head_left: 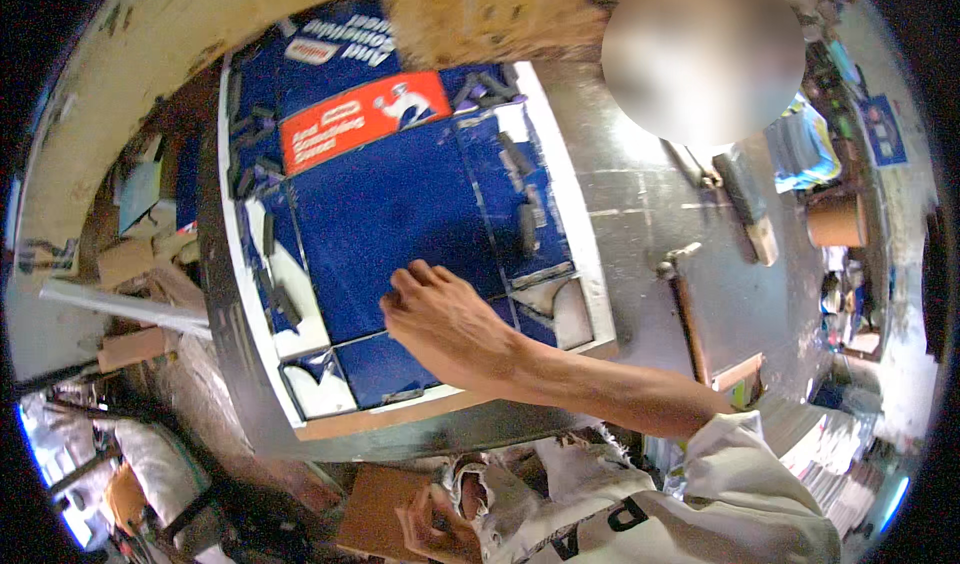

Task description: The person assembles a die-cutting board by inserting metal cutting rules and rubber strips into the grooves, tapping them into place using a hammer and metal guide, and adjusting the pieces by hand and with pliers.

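Note:
A flat board [350, 199] with a dark blue printed face, a red panel [365, 119] and white borders lies on the dark table. Short dark strips [527, 226] run along its side sections, and white patches show at the near corners. My right hand [440, 309] rests over the near middle of the blue face, its fingers curled down; whatever the fingertips hold, if anything, is hidden. Down by my lap, my left hand [440, 529] has loosely bent fingers set apart, with nothing visible in them. Beside it is a brown flat piece [375, 509].
To the right on the dark tabletop [640, 254] lie a brush-like tool with a wooden end [750, 209] and a long thin bar [690, 324]. Paper stacks [835, 464] stand at the lower right. Cardboard pieces [135, 349] clutter the left. A blurred patch covers the upper right.

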A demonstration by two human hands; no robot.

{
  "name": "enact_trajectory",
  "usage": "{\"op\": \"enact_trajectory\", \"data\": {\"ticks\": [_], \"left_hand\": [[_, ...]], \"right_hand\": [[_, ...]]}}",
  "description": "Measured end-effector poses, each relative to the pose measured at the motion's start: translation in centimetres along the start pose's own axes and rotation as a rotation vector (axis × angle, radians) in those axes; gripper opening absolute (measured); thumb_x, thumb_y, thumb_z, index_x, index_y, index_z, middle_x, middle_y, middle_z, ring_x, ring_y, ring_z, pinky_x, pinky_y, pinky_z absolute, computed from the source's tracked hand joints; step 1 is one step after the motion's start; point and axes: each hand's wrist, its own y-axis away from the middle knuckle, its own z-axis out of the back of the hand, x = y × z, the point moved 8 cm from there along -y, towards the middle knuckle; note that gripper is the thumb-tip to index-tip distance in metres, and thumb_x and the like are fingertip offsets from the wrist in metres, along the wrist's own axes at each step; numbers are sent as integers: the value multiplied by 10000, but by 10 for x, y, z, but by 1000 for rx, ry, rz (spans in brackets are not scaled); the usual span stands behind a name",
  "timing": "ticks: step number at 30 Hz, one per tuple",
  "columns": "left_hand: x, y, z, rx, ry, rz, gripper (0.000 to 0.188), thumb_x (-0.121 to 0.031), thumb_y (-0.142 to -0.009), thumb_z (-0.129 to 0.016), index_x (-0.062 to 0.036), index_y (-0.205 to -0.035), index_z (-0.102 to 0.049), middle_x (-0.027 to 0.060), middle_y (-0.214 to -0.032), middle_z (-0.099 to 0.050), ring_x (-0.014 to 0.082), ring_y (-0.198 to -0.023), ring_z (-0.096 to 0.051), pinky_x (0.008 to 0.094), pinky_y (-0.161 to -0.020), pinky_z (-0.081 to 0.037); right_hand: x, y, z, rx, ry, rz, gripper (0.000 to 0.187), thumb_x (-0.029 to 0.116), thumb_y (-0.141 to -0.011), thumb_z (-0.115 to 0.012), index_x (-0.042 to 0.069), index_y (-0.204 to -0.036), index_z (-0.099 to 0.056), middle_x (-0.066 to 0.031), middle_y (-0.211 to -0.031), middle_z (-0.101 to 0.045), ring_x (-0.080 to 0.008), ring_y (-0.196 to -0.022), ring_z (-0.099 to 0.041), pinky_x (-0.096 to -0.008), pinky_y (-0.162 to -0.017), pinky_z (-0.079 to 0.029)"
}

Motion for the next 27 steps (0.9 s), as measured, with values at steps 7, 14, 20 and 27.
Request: {"op": "enact_trajectory", "data": {"ticks": [7, 14, 20, 27], "left_hand": [[-110, -170, -52, 69, -16, -284, 184, -87, -835, -725, -6, -998, -701, 124, -979, -699, 206, -893, -637, 353, -801, -508], [-202, -214, -122, 236, -69, -697, 504, -242, -784, -766, -102, -1246, -622, 99, -1159, -619, 310, -1115, -531, 440, -981, -359], [-209, -173, -116, 738, -108, -666, 1125, -415, -420, -931, -141, -1397, -446, 88, -1330, -492, 305, -1274, -407, 477, -1055, -291], [-187, -163, -131, 730, -310, -775, 1146, -438, -378, -913, -118, -1374, -445, 67, -1354, -445, 300, -1278, -388, 541, -1063, -220]], "right_hand": [[-36, 60, 14, -123, -252, -187, 237, 8, -753, -631, 14, -989, -641, -131, -992, -636, -306, -915, -601, -402, -845, -493], [-36, 80, 18, -150, -153, -102, 248, 37, -762, -651, 0, -1008, -654, -100, -898, -594, -266, -889, -562, -363, -775, -495], [-13, 66, 4, -205, -73, -181, 333, 99, -709, -662, -40, -1008, -615, -133, -949, -527, -273, -935, -504, -377, -778, -465], [22, 103, 16, -205, -133, -253, 230, 40, -754, -660, -35, -958, -584, -139, -944, -507, -293, -923, -474, -384, -800, -437]]}}
